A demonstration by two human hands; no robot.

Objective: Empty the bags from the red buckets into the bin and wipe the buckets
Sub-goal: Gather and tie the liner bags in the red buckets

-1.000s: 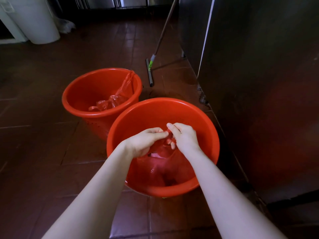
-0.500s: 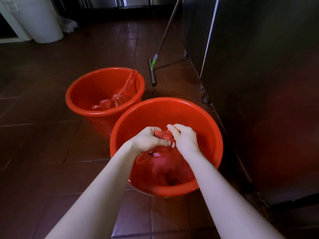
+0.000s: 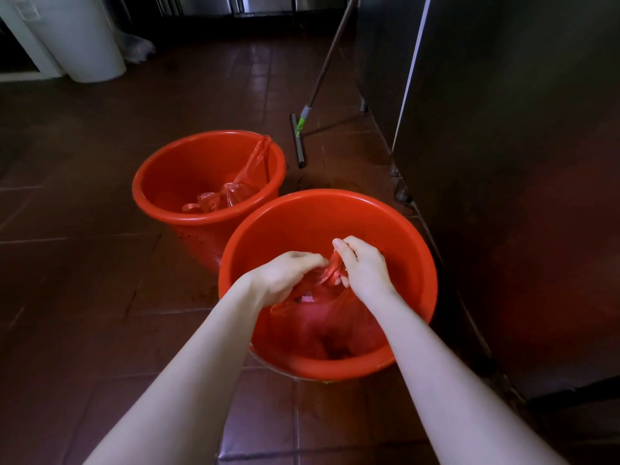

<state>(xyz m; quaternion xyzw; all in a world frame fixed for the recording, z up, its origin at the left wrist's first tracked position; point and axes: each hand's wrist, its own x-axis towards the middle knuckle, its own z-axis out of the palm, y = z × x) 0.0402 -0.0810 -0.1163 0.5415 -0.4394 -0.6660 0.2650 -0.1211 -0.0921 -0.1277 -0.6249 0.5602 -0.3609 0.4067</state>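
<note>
Two red buckets stand on the brown tiled floor. Inside the near bucket (image 3: 396, 229) sits a red translucent bag (image 3: 322, 325) with something pale pink in it. My left hand (image 3: 285, 275) and my right hand (image 3: 364, 268) both grip the gathered top of this bag, close together above the bucket's middle. The far bucket (image 3: 167, 176) holds a second red bag (image 3: 223, 198), tied, with one handle draped over the bucket's right rim.
A floor squeegee (image 3: 298, 142) with a long handle leans by the dark steel cabinet (image 3: 503, 162) on the right. A white bin (image 3: 80, 38) stands at the far left. More steel units line the back.
My hands have twisted the top of the near bag, the right hand turning slightly. The view has drifted a little to the left.
</note>
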